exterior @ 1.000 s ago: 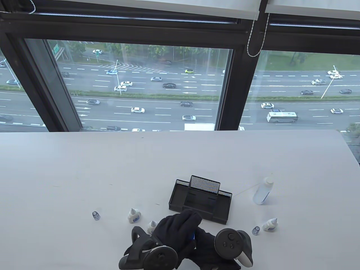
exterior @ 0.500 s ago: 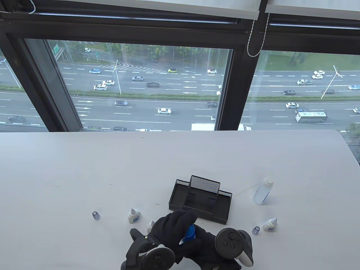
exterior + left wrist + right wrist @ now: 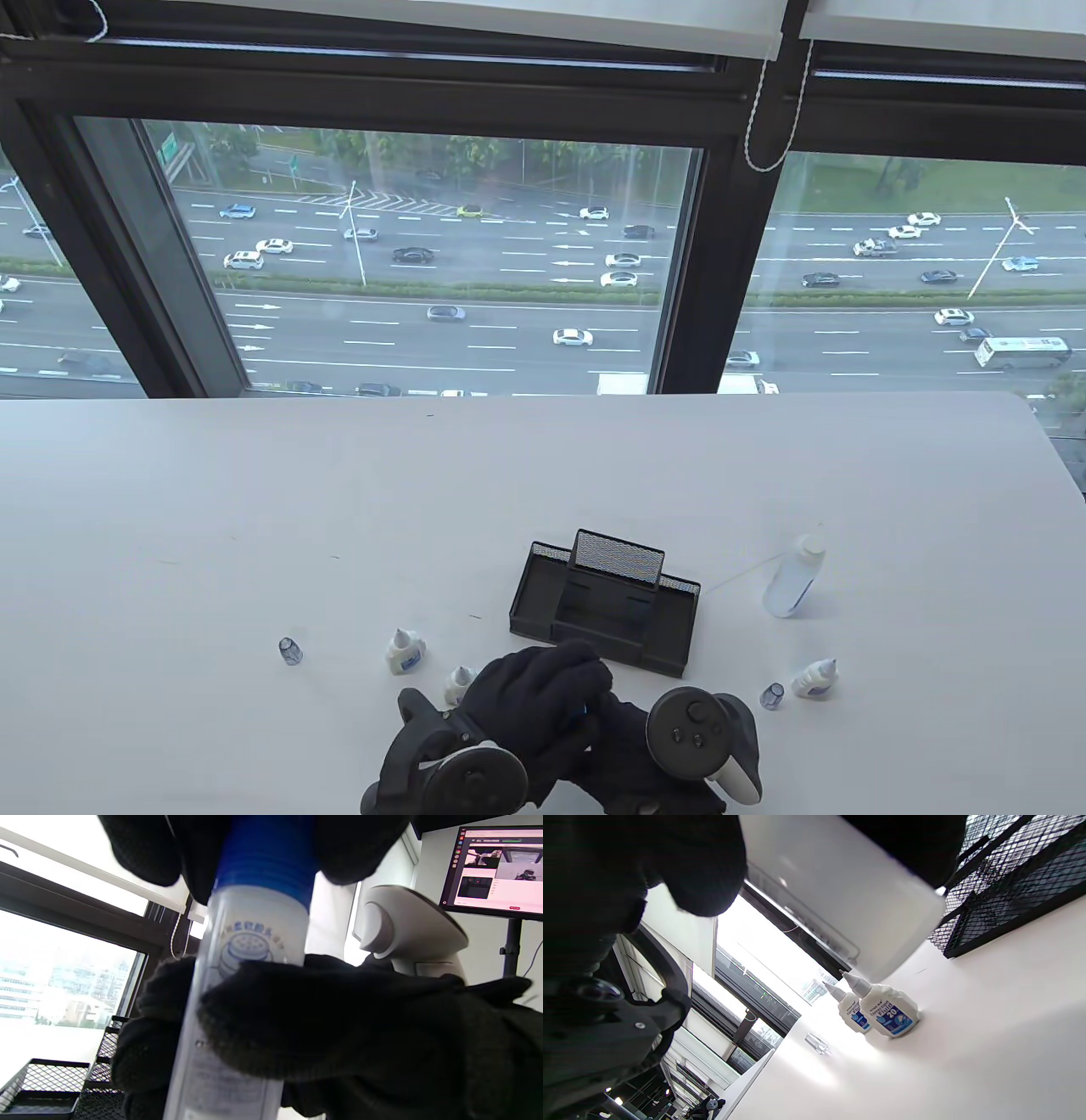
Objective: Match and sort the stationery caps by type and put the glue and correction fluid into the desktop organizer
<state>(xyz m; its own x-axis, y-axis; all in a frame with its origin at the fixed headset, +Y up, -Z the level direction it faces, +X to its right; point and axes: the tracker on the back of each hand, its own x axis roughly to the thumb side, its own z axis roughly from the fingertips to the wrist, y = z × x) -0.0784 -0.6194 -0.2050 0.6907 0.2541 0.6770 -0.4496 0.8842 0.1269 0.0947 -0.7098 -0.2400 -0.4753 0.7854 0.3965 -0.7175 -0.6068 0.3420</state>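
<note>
Both hands are meeting near the table's [image 3: 254, 509] front edge, just before the black mesh organizer [image 3: 604, 607]. Right hand [image 3: 339, 1027] is wrapping the translucent glue bottle's [image 3: 237, 1005] body; left hand [image 3: 534, 688] is pinching its blue ribbed cap [image 3: 267, 861]. Table view is hiding the bottle almost wholly; the left wrist view is showing its printed label.

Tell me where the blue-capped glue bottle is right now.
The glue bottle is held between both hands at the table's near edge, left hand gripping its blue cap, just before the mesh organizer.
</note>
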